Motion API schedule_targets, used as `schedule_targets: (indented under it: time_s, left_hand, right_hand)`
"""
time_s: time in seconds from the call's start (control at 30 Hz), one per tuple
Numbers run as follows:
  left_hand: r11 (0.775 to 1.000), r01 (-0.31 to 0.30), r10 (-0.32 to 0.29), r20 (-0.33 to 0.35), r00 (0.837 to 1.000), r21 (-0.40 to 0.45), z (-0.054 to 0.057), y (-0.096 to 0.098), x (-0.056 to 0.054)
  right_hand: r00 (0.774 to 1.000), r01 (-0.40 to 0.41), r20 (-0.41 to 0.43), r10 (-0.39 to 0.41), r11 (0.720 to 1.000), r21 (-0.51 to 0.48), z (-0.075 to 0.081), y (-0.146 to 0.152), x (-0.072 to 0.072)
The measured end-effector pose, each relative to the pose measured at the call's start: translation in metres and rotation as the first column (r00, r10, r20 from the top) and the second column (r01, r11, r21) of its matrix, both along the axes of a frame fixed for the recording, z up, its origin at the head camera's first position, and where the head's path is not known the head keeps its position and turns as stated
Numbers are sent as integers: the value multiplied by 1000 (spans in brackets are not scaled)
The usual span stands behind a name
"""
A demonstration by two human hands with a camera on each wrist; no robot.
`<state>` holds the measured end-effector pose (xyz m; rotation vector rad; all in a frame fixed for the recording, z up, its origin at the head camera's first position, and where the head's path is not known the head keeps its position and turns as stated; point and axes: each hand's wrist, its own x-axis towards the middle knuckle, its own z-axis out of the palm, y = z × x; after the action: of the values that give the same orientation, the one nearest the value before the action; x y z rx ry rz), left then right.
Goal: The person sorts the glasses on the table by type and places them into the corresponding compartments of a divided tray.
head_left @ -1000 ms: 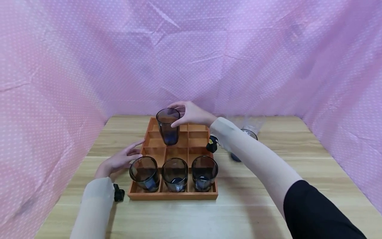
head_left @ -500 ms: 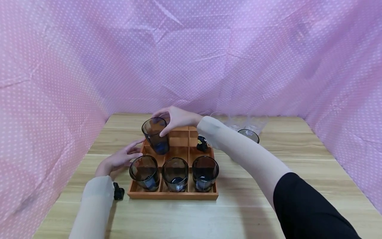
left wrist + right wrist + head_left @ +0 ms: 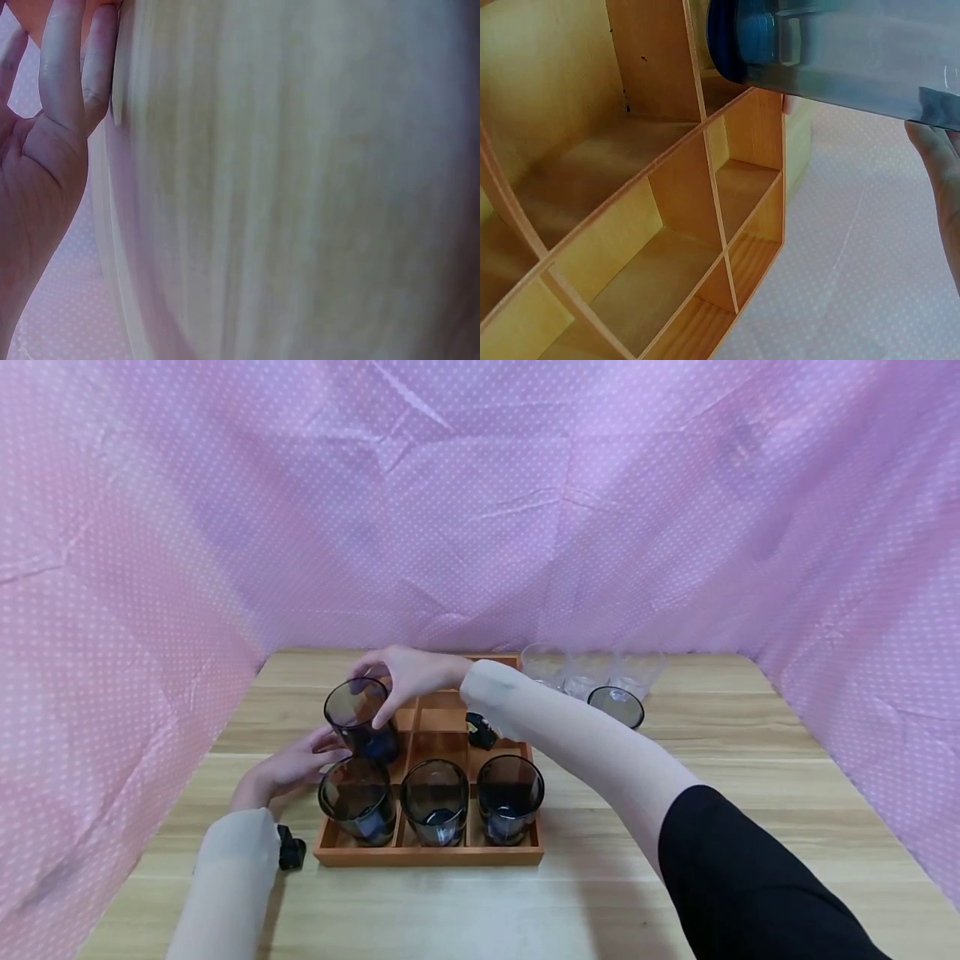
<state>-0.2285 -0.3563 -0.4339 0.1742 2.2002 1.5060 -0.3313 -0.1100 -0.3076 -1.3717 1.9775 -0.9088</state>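
Glass (image 3: 356, 714) near the left edge of the tray (image 3: 427, 857), held toward its rim by the right hand (image 3: 408, 677).
From afar I saw its long axis nearly upright, base down at the second row from the near edge; whether it touched bottom, I couldn't tell. The left hand (image 3: 296, 764), loosely extended, rested against that left edge just beside it.

A tinted glass (image 3: 847, 56) partly covers a divided wooden tray (image 3: 686, 195) beside pale dotted cloth (image 3: 840, 277).
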Motion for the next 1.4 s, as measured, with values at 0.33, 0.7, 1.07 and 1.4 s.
schedule_targets:
  time_s: [0.33, 0.7, 1.07, 1.4]
  left_hand:
    - [1000, -10, 10, -8, 1000, 0, 1, 1, 1]
    - [1000, -23, 23, 30, 999, -7, 1, 4, 1]
    - [1000, -14, 14, 30, 999, -6, 4, 6, 1]
    - [1000, -14, 14, 24, 1000, 17, 1, 5, 3]
  right_hand:
    - [999, -2, -32, 4, 998, 64, -8, 4, 0]
    - [998, -47, 36, 44, 995, 93, -21, 12, -4]
    - [990, -80, 126, 69, 993, 84, -28, 14, -5]
    - [960, -151, 250, 124, 984, 90, -18, 21, -6]
